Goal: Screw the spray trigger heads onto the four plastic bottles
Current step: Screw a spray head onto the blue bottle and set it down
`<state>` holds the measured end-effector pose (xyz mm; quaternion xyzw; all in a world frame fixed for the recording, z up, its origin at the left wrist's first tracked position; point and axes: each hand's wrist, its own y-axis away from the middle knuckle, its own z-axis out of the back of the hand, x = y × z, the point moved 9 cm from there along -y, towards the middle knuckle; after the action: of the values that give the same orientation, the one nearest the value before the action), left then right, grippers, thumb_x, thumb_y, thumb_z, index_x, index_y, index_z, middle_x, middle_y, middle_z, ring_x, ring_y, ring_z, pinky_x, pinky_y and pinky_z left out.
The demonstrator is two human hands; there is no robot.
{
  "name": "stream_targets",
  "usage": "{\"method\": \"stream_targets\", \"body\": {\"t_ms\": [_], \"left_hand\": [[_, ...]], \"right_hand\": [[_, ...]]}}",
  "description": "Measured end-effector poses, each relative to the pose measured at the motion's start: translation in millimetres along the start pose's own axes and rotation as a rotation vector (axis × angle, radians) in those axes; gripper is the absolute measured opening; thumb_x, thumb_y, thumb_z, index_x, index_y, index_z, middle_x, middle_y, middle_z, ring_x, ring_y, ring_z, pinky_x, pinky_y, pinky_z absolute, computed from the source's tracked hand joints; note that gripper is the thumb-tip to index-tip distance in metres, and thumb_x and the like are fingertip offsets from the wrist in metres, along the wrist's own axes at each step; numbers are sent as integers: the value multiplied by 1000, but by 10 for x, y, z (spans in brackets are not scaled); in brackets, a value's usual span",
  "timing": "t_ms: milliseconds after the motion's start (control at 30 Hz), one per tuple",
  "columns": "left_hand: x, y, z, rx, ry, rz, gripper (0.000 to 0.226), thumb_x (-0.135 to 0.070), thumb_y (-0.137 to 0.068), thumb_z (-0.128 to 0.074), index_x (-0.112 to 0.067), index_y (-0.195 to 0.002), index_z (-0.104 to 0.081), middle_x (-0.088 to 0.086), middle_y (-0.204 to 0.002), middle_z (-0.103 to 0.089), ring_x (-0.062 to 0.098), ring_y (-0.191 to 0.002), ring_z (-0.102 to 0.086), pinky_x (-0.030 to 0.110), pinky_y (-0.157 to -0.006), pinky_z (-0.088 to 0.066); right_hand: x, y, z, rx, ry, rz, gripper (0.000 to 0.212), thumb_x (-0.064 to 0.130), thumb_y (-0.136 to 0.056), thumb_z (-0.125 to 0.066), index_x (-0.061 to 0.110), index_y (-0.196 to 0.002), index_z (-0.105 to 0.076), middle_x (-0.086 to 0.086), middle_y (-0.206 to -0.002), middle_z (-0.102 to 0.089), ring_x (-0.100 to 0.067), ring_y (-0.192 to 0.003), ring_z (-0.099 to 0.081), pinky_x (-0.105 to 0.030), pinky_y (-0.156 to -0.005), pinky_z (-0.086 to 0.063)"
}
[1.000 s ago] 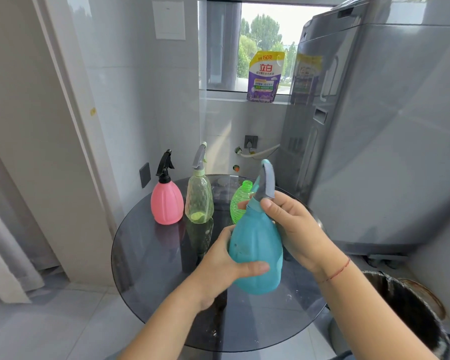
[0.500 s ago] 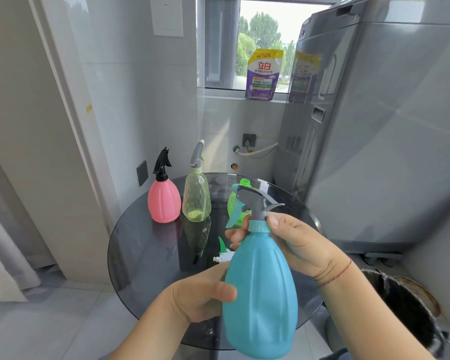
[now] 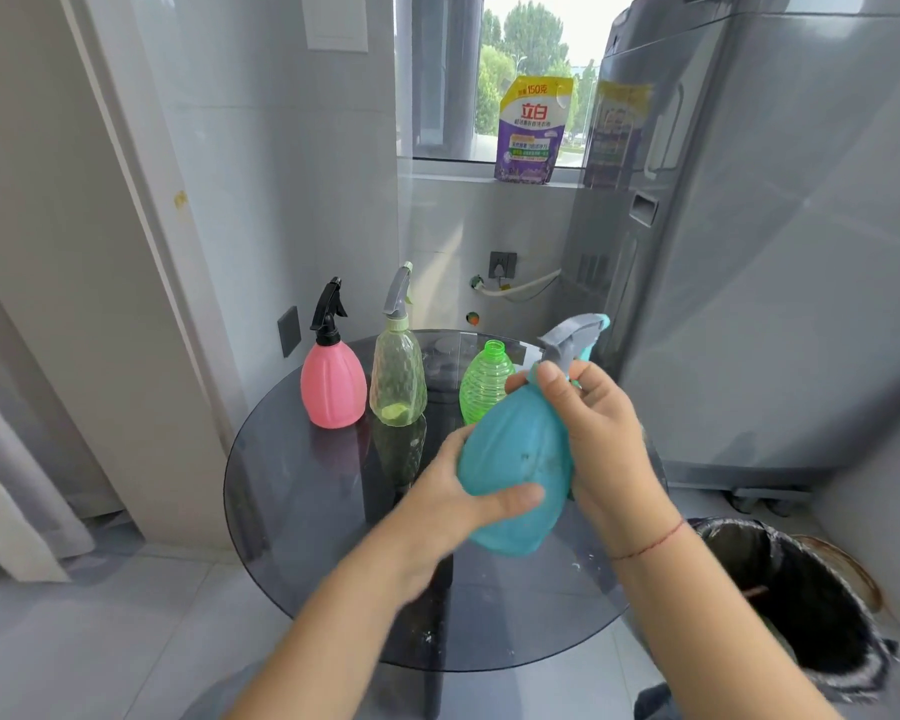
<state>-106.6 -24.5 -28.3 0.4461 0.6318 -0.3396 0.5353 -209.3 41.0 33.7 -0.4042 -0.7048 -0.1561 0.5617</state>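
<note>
I hold a blue bottle (image 3: 515, 459) tilted to the right above the round dark glass table (image 3: 307, 511). My left hand (image 3: 458, 506) grips its lower body. My right hand (image 3: 598, 433) wraps its neck, just under the grey trigger head (image 3: 572, 337) on top. At the table's back stand a pink bottle (image 3: 333, 381) with a black trigger head (image 3: 328, 309), a pale yellow-green bottle (image 3: 398, 379) with a grey trigger head (image 3: 398, 291), and a bright green bottle (image 3: 481, 381) with an open neck. The loose trigger head seen earlier on the table is hidden.
A tall grey washing machine (image 3: 775, 252) stands right of the table. A black-lined bin (image 3: 811, 605) sits on the floor at the lower right. A detergent pouch (image 3: 531, 129) leans on the window sill. White walls close in on the left.
The blue bottle went from upright and close to me to tilted right and further out over the table. Its trigger head turned to point right. The loose trigger head is no longer visible.
</note>
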Motion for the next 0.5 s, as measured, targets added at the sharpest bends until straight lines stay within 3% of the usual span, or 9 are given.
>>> {"method": "stream_targets", "body": {"t_ms": [67, 133, 200, 233, 300, 333, 400, 500], "left_hand": [[24, 66, -68, 254, 126, 93, 95, -33, -47, -95, -21, -132, -53, 5, -127, -67, 25, -116, -64, 41, -91, -56], [75, 55, -45, 225, 66, 75, 88, -27, -51, -94, -22, -129, -54, 8, -128, -66, 27, -117, -63, 41, -92, -56], [84, 7, 76, -80, -105, -24, 82, -30, -46, -92, -32, -118, -52, -3, -120, -66, 15, -108, -65, 26, -83, -55], [45, 18, 144, -277, -255, -94, 83, -34, -42, -90, -36, -114, -49, -13, -116, -60, 7, -105, -61, 21, -79, -52], [-48, 106, 164, -584, -517, -186, 98, -37, -42, -89, -35, -126, -41, -14, -114, -45, 8, -110, -51, 27, -87, -50], [-52, 126, 139, -633, -541, -199, 103, -35, -44, -90, -32, -132, -38, -11, -116, -41, 13, -115, -49, 34, -93, -49], [11, 83, 106, -520, -422, -156, 105, -36, -46, -90, -31, -135, -37, -9, -124, -43, 17, -122, -48, 40, -100, -48], [126, 9, 25, -14, -27, -5, 105, -37, -43, -94, -26, -135, -44, -1, -130, -61, 15, -118, -61, 35, -96, -53]], "right_hand": [[32, 10, -71, 130, -9, -40, 25, 35, -76, -70, 12, -87, -68, -8, -85, -73, -24, -73, -66, -41, -72, -56], [-15, 23, -91, 165, 75, -84, 22, 38, -77, -70, 18, -83, -73, -6, -87, -74, -24, -75, -64, -46, -78, -55], [-63, 3, -42, 62, 204, -73, 33, 35, -81, -70, 3, -83, -66, -19, -91, -74, -25, -76, -61, -52, -78, -53], [-80, 1, -17, -18, 266, -54, 44, 35, -82, -69, -5, -79, -54, -31, -98, -68, -24, -75, -54, -51, -73, -50], [-100, 31, 23, -164, 374, -6, 51, 39, -82, -67, 0, -72, -35, -46, -107, -52, -22, -75, -41, -43, -66, -37], [-109, 47, 19, -197, 403, 1, 50, 38, -84, -66, 2, -71, -33, -48, -108, -49, -22, -75, -38, -41, -66, -34], [-111, 38, 17, -169, 354, -20, 45, 31, -87, -66, -3, -74, -39, -48, -106, -52, -23, -73, -41, -42, -67, -37], [-66, 19, -21, 29, 124, -102, 31, 30, -82, -69, 1, -84, -60, -18, -87, -72, -25, -74, -60, -46, -75, -50]]}}
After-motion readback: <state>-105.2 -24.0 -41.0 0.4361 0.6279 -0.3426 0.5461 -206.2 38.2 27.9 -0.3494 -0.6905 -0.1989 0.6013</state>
